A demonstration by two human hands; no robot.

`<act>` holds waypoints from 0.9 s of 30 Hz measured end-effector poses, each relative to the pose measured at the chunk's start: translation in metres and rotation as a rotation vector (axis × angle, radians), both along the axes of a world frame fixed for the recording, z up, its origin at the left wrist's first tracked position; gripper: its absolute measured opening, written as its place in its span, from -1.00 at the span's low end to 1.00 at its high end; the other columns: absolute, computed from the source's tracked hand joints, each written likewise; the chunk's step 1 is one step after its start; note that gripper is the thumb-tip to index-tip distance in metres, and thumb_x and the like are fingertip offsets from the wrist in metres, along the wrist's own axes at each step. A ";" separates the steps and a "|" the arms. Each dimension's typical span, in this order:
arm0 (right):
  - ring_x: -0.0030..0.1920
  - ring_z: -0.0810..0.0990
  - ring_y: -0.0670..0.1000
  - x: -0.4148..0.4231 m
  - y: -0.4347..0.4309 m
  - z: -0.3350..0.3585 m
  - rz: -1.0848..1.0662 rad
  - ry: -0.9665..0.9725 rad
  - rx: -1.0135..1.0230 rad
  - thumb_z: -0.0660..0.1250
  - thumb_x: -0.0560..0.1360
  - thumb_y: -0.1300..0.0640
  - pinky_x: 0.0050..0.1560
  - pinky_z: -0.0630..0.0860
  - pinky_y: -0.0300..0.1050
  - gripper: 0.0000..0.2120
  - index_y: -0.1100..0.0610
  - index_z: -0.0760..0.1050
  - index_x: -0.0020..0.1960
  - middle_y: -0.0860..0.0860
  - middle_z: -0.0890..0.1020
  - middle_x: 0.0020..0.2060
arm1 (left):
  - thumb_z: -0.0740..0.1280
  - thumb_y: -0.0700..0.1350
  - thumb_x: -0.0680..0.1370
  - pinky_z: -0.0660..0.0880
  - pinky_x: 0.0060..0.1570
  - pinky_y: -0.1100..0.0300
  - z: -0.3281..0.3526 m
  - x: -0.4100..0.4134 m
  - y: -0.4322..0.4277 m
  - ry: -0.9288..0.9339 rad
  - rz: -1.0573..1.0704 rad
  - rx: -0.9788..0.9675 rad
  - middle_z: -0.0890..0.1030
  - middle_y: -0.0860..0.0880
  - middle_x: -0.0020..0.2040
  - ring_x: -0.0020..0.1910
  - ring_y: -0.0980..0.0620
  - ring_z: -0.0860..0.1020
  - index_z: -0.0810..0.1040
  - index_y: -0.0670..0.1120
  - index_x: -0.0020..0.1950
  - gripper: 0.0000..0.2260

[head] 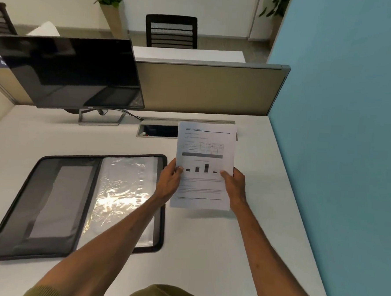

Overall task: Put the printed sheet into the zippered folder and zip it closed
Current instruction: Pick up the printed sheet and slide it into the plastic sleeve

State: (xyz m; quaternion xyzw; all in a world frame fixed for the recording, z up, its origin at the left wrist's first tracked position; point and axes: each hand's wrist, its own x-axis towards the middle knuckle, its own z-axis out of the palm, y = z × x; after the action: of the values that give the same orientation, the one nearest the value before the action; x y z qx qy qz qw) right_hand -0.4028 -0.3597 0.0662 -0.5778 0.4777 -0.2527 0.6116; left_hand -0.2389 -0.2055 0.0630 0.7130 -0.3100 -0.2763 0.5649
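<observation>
The printed sheet, white with a table and a bar chart, is held upright above the desk, right of the folder. My left hand grips its left edge and my right hand grips its right edge, thumbs on the front. The black zippered folder lies open flat on the desk at the left. Its left half shows a dark mesh pocket; its right half carries shiny clear plastic sleeves. My left forearm crosses over the folder's lower right corner.
A dark monitor stands at the back left on its stand. An open cable slot is set into the desk behind the sheet. A beige partition closes the back, a blue wall the right side.
</observation>
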 end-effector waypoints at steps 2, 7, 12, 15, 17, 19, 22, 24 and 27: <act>-0.07 0.74 0.04 0.009 0.002 0.003 0.026 -0.011 0.048 0.35 0.65 0.14 -0.21 0.58 -0.23 -0.85 0.13 0.67 0.15 -0.02 0.76 -0.04 | 0.20 0.06 0.66 0.69 0.11 0.03 0.001 0.013 0.011 0.027 0.032 0.034 0.72 0.02 0.22 0.11 -0.01 0.73 0.53 -0.03 0.40 -0.64; -0.06 0.75 0.10 0.041 0.016 0.009 0.168 0.007 0.116 0.36 0.64 0.15 -0.15 0.65 -0.06 -0.86 0.12 0.68 0.12 0.04 0.78 -0.01 | 0.19 -0.08 0.63 0.65 0.04 0.06 0.008 0.045 0.048 0.084 0.126 0.046 0.76 0.05 0.14 0.07 -0.01 0.74 0.61 0.02 0.30 -0.69; 0.05 0.77 0.17 0.084 0.036 0.017 0.368 0.016 0.208 0.44 0.59 0.09 0.03 0.69 0.11 -0.75 0.13 0.66 0.24 0.07 0.79 0.03 | 0.18 -0.12 0.51 0.64 -0.07 0.12 0.017 0.081 0.090 0.127 0.249 0.074 0.77 -0.01 0.05 -0.02 -0.04 0.74 0.66 -0.07 0.16 -0.67; 0.04 0.77 0.16 0.115 0.055 0.025 0.460 0.050 0.201 0.45 0.60 0.06 -0.04 0.68 0.06 -0.74 0.14 0.65 0.24 0.06 0.79 0.02 | 0.18 -0.22 0.55 0.61 -0.21 0.29 0.018 0.102 0.116 0.150 0.298 0.085 0.77 0.12 -0.08 -0.13 0.13 0.73 0.67 -0.09 0.13 -0.70; 0.02 0.77 0.14 0.135 0.067 0.028 0.512 0.086 0.192 0.45 0.60 0.07 -0.09 0.66 0.02 -0.74 0.16 0.65 0.23 0.07 0.79 0.02 | 0.18 -0.22 0.54 0.60 -0.25 0.32 0.016 0.116 0.131 0.167 0.330 0.096 0.77 0.14 -0.11 -0.16 0.15 0.73 0.67 -0.05 0.11 -0.70; 0.02 0.77 0.11 0.153 0.077 0.029 0.557 0.121 0.185 0.44 0.61 0.07 -0.12 0.65 -0.02 -0.75 0.17 0.64 0.23 0.06 0.79 0.02 | 0.18 -0.19 0.53 0.62 -0.21 0.26 0.015 0.130 0.145 0.185 0.350 0.100 0.77 0.07 -0.07 -0.13 0.08 0.74 0.66 -0.08 0.14 -0.69; 0.02 0.78 0.10 0.178 0.089 0.030 0.615 0.168 0.172 0.44 0.62 0.09 -0.13 0.68 -0.01 -0.77 0.17 0.63 0.22 0.04 0.79 0.00 | 0.18 -0.30 0.61 0.61 -0.24 0.26 0.015 0.152 0.162 0.192 0.378 0.129 0.75 0.03 -0.05 -0.12 0.02 0.71 0.65 -0.11 0.13 -0.73; -0.06 0.79 0.06 0.194 0.094 0.031 0.651 0.209 0.155 0.44 0.63 0.11 -0.21 0.70 -0.03 -0.81 0.15 0.63 0.20 0.03 0.79 -0.02 | 0.19 -0.28 0.63 0.62 -0.22 0.22 0.014 0.167 0.171 0.177 0.364 0.169 0.74 0.00 -0.03 -0.10 -0.05 0.71 0.63 -0.11 0.11 -0.76; -0.11 0.79 0.04 0.218 0.096 0.031 0.697 0.297 0.127 0.45 0.62 0.14 -0.28 0.69 -0.05 -0.81 0.15 0.62 0.21 0.05 0.78 0.01 | 0.21 -0.14 0.57 0.68 -0.06 0.05 0.006 0.194 0.179 0.171 0.321 0.193 0.75 -0.03 0.03 0.00 -0.14 0.74 0.64 -0.06 0.12 -0.76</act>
State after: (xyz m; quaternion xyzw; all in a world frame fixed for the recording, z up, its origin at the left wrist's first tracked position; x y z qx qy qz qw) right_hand -0.1847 -0.2639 0.0969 -0.6968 0.3507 0.0872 0.6196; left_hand -0.0452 -0.0261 0.0693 0.7779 -0.1152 -0.2706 0.5553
